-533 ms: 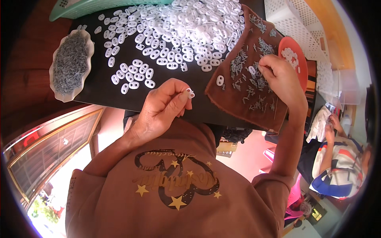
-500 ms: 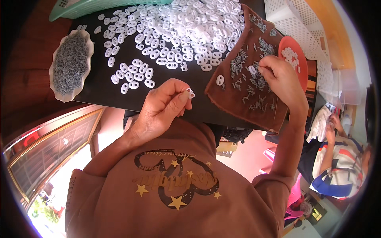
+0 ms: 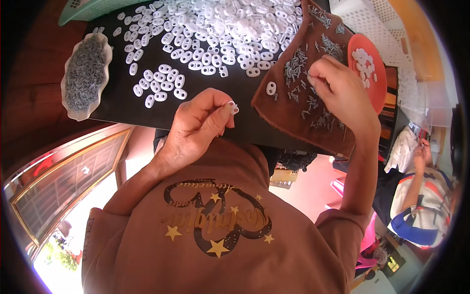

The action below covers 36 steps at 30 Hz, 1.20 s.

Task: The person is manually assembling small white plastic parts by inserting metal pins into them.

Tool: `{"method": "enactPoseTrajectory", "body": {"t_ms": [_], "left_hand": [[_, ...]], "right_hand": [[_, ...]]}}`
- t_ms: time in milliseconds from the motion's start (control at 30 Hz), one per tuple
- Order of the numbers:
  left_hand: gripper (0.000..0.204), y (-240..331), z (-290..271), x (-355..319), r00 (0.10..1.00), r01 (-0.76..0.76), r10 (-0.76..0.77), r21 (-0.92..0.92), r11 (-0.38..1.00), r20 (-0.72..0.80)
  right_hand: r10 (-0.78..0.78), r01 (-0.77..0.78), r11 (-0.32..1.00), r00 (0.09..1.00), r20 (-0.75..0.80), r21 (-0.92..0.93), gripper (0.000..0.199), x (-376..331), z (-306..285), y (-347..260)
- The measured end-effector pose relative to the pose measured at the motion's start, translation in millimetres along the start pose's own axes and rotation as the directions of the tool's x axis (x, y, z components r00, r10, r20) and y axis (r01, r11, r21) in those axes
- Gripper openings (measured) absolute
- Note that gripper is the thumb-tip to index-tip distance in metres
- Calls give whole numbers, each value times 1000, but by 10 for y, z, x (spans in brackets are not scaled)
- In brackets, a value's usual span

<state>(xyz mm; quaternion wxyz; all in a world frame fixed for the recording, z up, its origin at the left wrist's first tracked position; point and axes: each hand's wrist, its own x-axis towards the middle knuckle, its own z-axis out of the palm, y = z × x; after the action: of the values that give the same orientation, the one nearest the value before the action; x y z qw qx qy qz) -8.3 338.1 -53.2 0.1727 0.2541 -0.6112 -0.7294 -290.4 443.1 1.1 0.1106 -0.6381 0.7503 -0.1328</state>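
My left hand (image 3: 198, 122) pinches a small white plastic piece with two holes (image 3: 234, 108) between thumb and fingertips, just off the table's near edge. To the right, my right hand (image 3: 338, 85) is closed in a pinch low over a brown cloth (image 3: 289, 120); what its fingertips hold is hidden or too small to name. Around those fingertips, many thin grey metal pieces (image 3: 295, 66) lie scattered on the cloth. One white two-holed piece (image 3: 270, 88) rests near the cloth's left edge.
A large heap of white two-holed pieces (image 3: 245, 24) covers the far table, with a smaller group (image 3: 159, 83) nearer. A scalloped dish of grey pieces (image 3: 68, 105) stands left. An orange-red plate (image 3: 379, 95) holds small white parts beside a white perforated basket (image 3: 374, 29). Another person (image 3: 421, 206) sits at right.
My right hand has shifted slightly left over the cloth, and the white piece that lay by its fingertips no longer shows. My left hand keeps its pinch. The whole view has shifted slightly.
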Motion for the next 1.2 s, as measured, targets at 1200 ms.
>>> {"method": "enactPoseTrajectory", "body": {"t_ms": [1200], "left_hand": [[11, 0, -7, 3, 998, 37, -39, 43, 998, 44]], "right_hand": [[17, -17, 1000, 997, 77, -5, 9, -432, 13, 51]]}}
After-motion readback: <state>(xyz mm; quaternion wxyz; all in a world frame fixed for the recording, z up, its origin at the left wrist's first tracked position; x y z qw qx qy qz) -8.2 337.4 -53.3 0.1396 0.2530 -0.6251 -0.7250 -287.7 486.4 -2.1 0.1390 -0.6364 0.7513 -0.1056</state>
